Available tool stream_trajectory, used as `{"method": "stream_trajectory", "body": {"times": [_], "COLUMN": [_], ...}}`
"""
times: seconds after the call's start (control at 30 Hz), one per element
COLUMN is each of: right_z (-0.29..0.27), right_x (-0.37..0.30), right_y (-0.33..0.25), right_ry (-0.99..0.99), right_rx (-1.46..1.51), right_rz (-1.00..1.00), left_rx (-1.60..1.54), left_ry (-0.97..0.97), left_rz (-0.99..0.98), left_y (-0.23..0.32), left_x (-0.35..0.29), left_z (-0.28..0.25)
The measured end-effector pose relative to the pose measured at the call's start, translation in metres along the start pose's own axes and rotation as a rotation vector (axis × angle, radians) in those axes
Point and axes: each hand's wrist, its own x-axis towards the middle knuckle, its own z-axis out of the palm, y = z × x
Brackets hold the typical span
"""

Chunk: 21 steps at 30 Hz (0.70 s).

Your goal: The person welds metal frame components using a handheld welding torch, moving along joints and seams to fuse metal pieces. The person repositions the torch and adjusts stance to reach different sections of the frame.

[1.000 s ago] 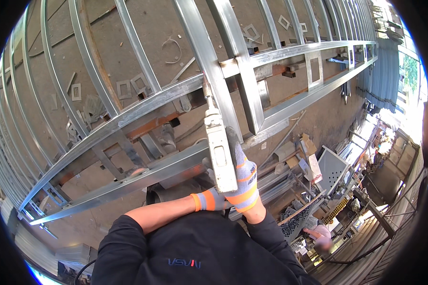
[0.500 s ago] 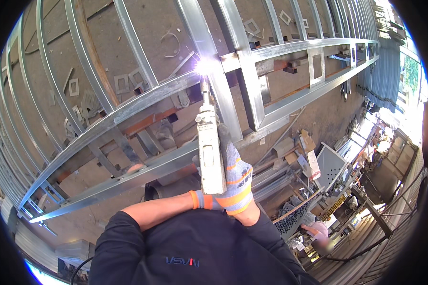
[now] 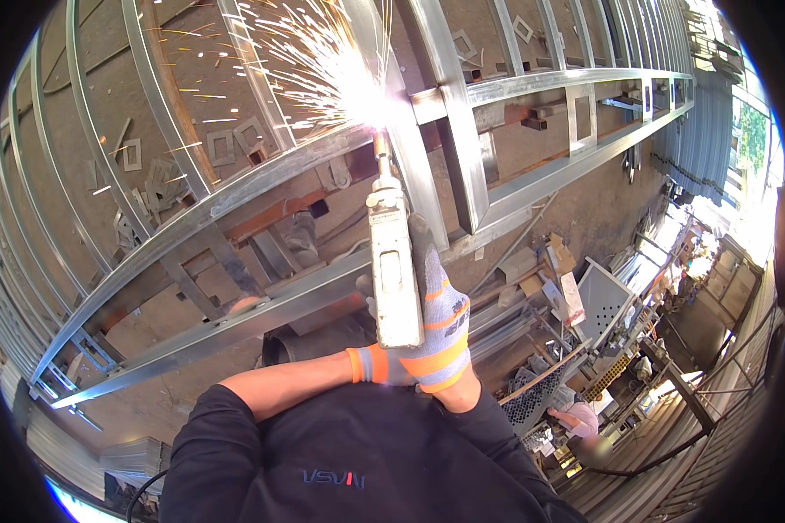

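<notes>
Lying nearest the body, at the rear end of a white handheld torch, the gloved left hand is largely covered by the other glove; whether its fingers are closed cannot be told. The gloved right hand grips the torch along its right side. Beneath the torch passes a straight steel rail; ahead of it, a curved rail meets parallel bars. At the torch's nozzle, a white glare covers the metal, and sparks fan forward and left. Farther off, flat metal pieces lie left of the torch, with a co-worker and corrugated sheets well to its right.
</notes>
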Motion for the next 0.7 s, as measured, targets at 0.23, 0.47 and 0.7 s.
{"method": "stream_trajectory", "body": {"times": [0.23, 0.47, 0.7], "right_z": [-0.002, -0.002, 0.003], "right_x": [-0.003, -0.001, -0.006], "right_y": [-0.006, -0.011, -0.004], "right_ry": [-0.009, 0.023, 0.047], "right_rx": [0.044, -0.016, 0.099], "right_rz": [-0.001, -0.034, 0.091], "left_rx": [0.005, -0.007, -0.009], "left_ry": [-0.026, -0.034, -0.048], "left_rz": [0.009, 0.015, 0.019], "left_y": [0.002, 0.005, 0.006], "left_x": [-0.001, -0.001, -0.005], "left_z": [0.002, 0.003, 0.004]}}
